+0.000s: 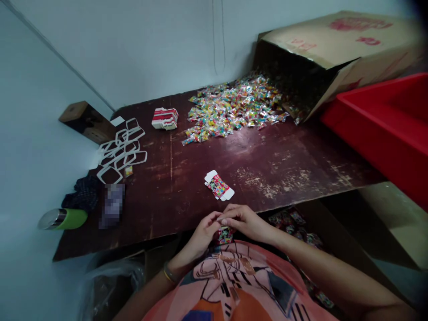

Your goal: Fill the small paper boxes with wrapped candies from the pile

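Observation:
Close to my body at the table's front edge, a small colourful printed carton (pixel 225 235) is held between both hands. My left hand (pixel 207 228) grips its left side with bent fingers. My right hand (pixel 246 221) closes over its top from the right, the fingertips of both hands meeting there. The fingers cover the carton's upper end. Just beyond the hands, flattened red printed cartons (pixel 219 185) with white flaps lie on the dark table (pixel 187 178).
Small wrapped candies (pixel 234 107) spill from a tipped cardboard box (pixel 334 40). A red bin (pixel 381 129) stands right. Leftward are stacked red-and-white cartons (pixel 164 118), pale loop-shaped bands (pixel 122 149) and a green tumbler (pixel 73 219). Colourful packs (pixel 297 218) lie below the table edge.

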`<action>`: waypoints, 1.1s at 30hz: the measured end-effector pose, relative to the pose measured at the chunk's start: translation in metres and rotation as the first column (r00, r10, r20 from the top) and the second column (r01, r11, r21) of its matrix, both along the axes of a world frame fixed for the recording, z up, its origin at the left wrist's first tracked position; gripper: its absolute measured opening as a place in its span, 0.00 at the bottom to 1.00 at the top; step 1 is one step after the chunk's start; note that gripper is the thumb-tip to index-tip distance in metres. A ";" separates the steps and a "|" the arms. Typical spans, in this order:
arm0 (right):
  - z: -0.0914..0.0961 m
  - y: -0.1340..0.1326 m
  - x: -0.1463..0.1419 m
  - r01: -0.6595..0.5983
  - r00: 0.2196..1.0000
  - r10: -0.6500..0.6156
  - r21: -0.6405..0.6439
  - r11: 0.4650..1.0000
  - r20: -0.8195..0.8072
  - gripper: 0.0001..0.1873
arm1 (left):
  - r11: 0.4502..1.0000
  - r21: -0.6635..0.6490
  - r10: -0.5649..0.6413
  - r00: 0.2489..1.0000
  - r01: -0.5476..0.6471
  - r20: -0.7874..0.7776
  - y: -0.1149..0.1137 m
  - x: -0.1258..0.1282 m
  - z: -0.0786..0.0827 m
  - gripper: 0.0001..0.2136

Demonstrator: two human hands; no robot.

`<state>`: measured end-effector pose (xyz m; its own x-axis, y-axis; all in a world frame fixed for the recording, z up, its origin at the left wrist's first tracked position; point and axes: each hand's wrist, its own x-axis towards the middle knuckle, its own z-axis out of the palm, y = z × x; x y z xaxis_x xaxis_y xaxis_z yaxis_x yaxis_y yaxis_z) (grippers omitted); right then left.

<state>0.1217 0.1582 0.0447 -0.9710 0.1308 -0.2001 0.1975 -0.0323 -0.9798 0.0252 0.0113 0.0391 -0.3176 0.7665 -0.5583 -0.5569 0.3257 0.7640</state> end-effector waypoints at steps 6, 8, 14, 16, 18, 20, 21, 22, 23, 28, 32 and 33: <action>0.000 -0.016 0.004 0.161 0.983 -0.142 0.173 0.972 -0.116 0.11 | 0.986 0.158 0.022 0.976 -0.057 0.218 -0.009 -0.007 -0.003 0.21; -0.006 -0.014 0.002 0.179 0.980 -0.165 0.141 0.974 -0.107 0.10 | 0.980 0.197 -0.051 0.973 0.006 0.224 -0.014 -0.008 -0.003 0.27; -0.018 0.002 -0.007 0.070 0.998 -0.070 0.001 0.998 -0.005 0.14 | 0.984 0.110 -0.138 0.989 0.143 -0.050 -0.017 -0.013 -0.002 0.31; -0.014 0.005 -0.006 0.006 0.999 -0.004 0.049 0.999 -0.039 0.14 | 0.983 0.111 -0.143 0.989 0.147 -0.037 -0.016 -0.015 -0.004 0.32; -0.007 0.006 -0.001 -0.086 0.986 0.108 0.171 0.982 -0.126 0.12 | 0.983 0.118 -0.141 0.990 0.140 0.002 -0.017 -0.016 -0.008 0.32; 0.001 0.006 0.004 -0.187 0.956 0.241 0.287 0.939 -0.166 0.13 | 0.981 0.133 -0.144 0.989 0.139 0.030 -0.019 -0.016 -0.012 0.32; 0.005 0.008 0.004 -0.231 0.941 0.295 0.325 0.917 -0.165 0.13 | 0.981 0.134 -0.145 0.989 0.141 0.020 -0.019 -0.017 -0.013 0.32; 0.007 0.012 0.001 -0.271 0.926 0.342 0.347 0.898 -0.161 0.13 | 0.982 0.126 -0.143 0.990 0.143 -0.010 -0.019 -0.019 -0.013 0.32; 0.008 0.017 -0.007 -0.314 0.908 0.388 0.359 0.879 -0.157 0.13 | 0.984 0.110 -0.135 0.989 0.141 -0.060 -0.019 -0.022 -0.011 0.32; -0.006 0.073 -0.119 -0.110 0.956 0.264 0.674 0.730 -0.130 0.12 | 0.968 -0.004 -0.238 0.912 0.251 -0.334 -0.029 -0.059 0.015 0.31; -0.013 0.116 -0.235 0.194 0.978 -0.036 0.836 0.513 -0.204 0.17 | 0.859 -0.209 -0.506 0.709 0.468 -0.491 -0.058 -0.093 0.042 0.18; -0.014 0.122 -0.255 0.214 0.974 -0.046 0.837 0.504 -0.221 0.19 | 0.848 -0.254 -0.526 0.687 0.464 -0.501 -0.067 -0.098 0.045 0.13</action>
